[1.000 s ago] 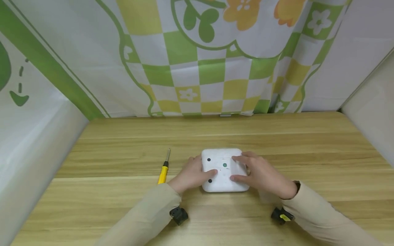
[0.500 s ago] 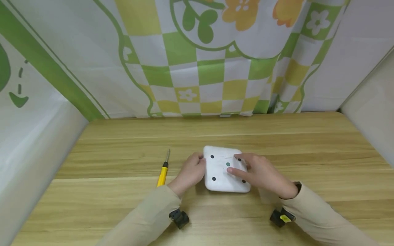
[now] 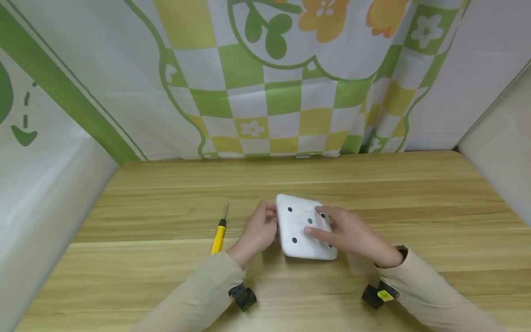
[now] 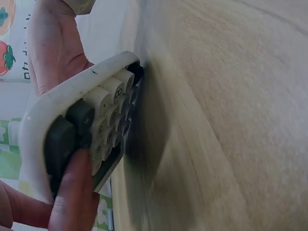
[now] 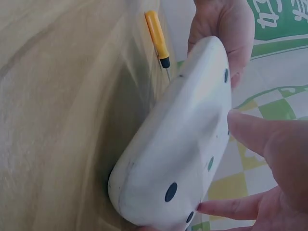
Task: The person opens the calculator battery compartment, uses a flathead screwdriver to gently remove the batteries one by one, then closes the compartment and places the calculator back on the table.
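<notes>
A white, rounded-square number pad is held face down and tilted over the table, its left side raised. Its back bears dark round feet and a green dot. Underneath, pale number keys and dark grey keys show in the left wrist view. My right hand grips the right side, thumb and a finger on the back; its other fingers are mostly hidden. At the raised left edge is my left hand, fingers curled, one digit against the dark keys.
A screwdriver with a yellow handle lies on the wooden table, left of my left hand. A patterned curtain hangs behind the table's back edge. White panels flank both sides.
The number pad's left side has lifted off the table and the pad has turned slightly. My left thumb has left the back and gone beneath the left edge. The right thumb has shifted left.
</notes>
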`<move>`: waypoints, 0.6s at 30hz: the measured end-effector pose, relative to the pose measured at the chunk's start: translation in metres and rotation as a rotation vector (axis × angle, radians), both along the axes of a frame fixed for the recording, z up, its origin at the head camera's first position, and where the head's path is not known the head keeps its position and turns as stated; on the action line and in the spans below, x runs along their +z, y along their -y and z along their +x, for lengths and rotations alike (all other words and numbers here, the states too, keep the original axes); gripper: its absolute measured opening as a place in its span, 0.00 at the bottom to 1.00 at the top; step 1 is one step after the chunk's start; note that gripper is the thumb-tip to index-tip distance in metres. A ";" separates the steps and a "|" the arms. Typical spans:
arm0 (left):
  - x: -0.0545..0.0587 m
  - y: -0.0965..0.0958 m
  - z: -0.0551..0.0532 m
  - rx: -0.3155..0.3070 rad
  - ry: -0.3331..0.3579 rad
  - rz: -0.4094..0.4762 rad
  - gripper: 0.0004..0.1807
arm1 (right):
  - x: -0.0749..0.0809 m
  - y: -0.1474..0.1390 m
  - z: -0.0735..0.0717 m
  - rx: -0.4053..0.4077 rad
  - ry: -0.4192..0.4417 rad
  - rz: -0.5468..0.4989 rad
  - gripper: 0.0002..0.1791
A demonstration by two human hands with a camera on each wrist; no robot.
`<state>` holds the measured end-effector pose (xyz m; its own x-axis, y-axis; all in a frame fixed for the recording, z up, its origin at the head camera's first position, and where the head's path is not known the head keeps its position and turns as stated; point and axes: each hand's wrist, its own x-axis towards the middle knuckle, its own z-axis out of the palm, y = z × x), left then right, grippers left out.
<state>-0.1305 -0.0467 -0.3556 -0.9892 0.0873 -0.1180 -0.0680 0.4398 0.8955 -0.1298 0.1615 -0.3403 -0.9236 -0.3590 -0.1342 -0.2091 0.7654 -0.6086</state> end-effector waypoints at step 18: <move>0.001 0.002 0.003 -0.214 0.201 0.218 0.21 | -0.003 -0.001 0.006 0.026 0.099 -0.184 0.41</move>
